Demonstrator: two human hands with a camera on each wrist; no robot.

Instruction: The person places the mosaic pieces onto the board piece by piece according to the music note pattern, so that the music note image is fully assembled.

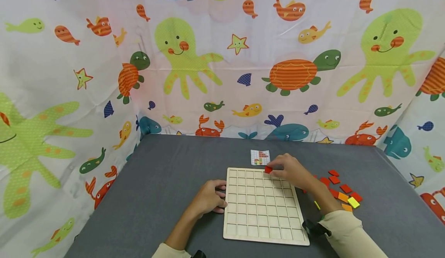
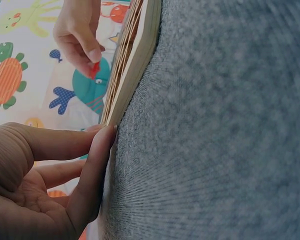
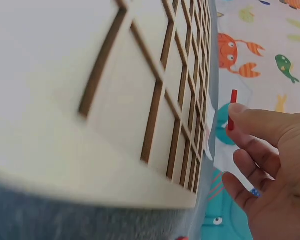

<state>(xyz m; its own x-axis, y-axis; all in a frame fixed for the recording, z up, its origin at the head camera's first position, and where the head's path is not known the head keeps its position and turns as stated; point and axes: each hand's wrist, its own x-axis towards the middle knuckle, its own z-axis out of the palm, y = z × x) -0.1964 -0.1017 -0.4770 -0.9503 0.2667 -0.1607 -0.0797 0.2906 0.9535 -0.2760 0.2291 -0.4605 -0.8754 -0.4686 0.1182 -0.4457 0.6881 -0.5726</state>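
A pale wooden grid board lies flat on the grey table. My left hand rests beside its left edge, thumb and fingertips touching the side of the board; the left wrist view shows these fingers fairly straight against the rim. Over the board's far edge, my right hand pinches a red square tile between thumb and fingers. Seen edge-on in the right wrist view, the red tile is thin and held apart from the board. The grid compartments in sight hold no tiles.
Just beyond the board lies a small printed card with a coloured grid pattern. Loose red tiles, orange tiles and yellow tiles are scattered right of the board, partly behind my right forearm. A sea-animal curtain surrounds the table.
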